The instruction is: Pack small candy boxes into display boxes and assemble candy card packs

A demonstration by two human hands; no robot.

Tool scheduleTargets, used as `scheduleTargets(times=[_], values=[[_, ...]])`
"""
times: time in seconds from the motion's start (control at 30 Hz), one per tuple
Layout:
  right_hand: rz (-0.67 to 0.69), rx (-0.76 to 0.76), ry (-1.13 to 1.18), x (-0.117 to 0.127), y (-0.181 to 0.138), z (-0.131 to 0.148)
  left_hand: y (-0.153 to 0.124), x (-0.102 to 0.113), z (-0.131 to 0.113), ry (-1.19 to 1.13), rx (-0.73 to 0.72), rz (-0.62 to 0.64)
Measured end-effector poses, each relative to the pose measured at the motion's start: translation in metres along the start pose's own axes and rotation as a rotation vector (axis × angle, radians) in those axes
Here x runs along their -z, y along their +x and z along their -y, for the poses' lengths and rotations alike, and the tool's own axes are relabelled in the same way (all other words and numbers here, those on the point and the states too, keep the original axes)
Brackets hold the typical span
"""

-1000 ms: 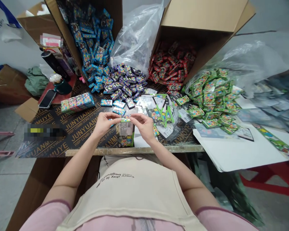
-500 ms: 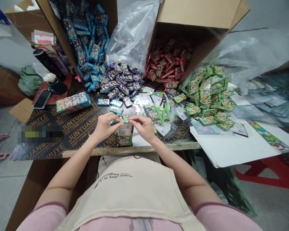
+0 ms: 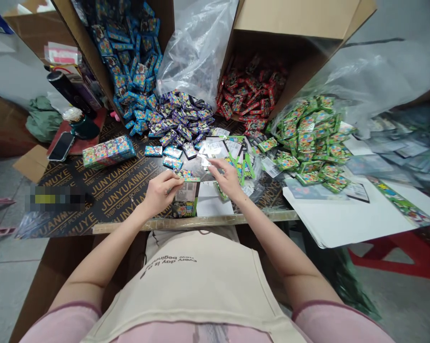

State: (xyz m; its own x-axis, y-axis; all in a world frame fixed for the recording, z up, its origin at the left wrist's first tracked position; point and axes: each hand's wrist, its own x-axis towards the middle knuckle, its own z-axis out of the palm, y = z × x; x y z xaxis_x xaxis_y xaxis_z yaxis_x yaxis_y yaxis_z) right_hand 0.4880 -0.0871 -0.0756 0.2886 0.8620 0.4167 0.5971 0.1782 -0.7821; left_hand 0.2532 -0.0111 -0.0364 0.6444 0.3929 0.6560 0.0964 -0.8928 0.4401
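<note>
My left hand point(image 3: 162, 194) pinches one end of a thin green packet point(image 3: 191, 180), seen edge-on above a dark printed pouch point(image 3: 185, 201) with a green border. Whether packet and pouch touch is unclear. Just beyond its fingers lie a purple packet point(image 3: 184, 173) and several blue packets point(image 3: 172, 152). Apart from the packet, my right hand point(image 3: 226, 180) holds nothing, its fingers spread beside a stack of green-edged printed pouches point(image 3: 244, 166). Under its wrist side, a green packet point(image 3: 220, 191) is partly covered, with a white sheet point(image 3: 213, 204) close by.
Purple packets point(image 3: 186, 116) are heaped at the centre back, between a carton of blue packets point(image 3: 132, 62) and a carton of red ones point(image 3: 252, 95). Green packets point(image 3: 308, 138) pile up at right. A wrapped bundle point(image 3: 109, 151), phone point(image 3: 62, 146) and dark bottle point(image 3: 83, 125) stand left.
My right hand has let go of the green packet and moved right and slightly up, its fingers spreading. My left hand keeps its pinch, with the wrist turned slightly.
</note>
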Motion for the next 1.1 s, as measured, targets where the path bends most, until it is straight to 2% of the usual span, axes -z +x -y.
scheduleTargets(times=[0.03,0.1,0.2,0.3,0.5,0.63,0.73,0.83,0.93,1.0,1.1], values=[[0.028,-0.032,-0.112,-0.001,0.003,-0.011,-0.001,0.0,0.0,0.007,0.0,-0.003],[0.191,-0.1,-0.314,-0.008,0.006,-0.031,-0.003,-0.001,0.0,0.034,0.006,-0.01],[0.395,-0.177,-0.439,-0.021,0.001,-0.046,-0.005,-0.001,-0.001,0.076,0.025,-0.005],[0.399,-0.174,-0.438,-0.03,-0.007,-0.049,-0.007,0.002,-0.001,0.106,0.046,-0.001],[0.362,-0.034,-0.367,-0.036,-0.023,-0.047,-0.01,0.004,0.001,0.103,0.095,-0.026],[0.362,-0.117,-0.244,-0.035,-0.025,-0.049,-0.009,0.001,0.001,0.043,0.086,-0.084],[0.385,-0.173,-0.178,-0.027,-0.012,-0.048,-0.008,0.0,0.001,0.027,0.077,-0.105],[0.362,-0.208,-0.018,-0.014,0.01,-0.028,-0.008,-0.001,0.0,0.016,0.084,-0.115],[0.332,-0.221,0.302,-0.005,0.03,0.015,-0.007,-0.001,0.0,0.018,0.115,-0.153],[0.413,-0.206,0.442,-0.005,0.038,0.047,-0.006,-0.001,0.001,0.013,0.13,-0.182],[0.585,-0.156,0.48,-0.012,0.045,0.079,-0.005,0.001,0.001,0.001,0.12,-0.181]])
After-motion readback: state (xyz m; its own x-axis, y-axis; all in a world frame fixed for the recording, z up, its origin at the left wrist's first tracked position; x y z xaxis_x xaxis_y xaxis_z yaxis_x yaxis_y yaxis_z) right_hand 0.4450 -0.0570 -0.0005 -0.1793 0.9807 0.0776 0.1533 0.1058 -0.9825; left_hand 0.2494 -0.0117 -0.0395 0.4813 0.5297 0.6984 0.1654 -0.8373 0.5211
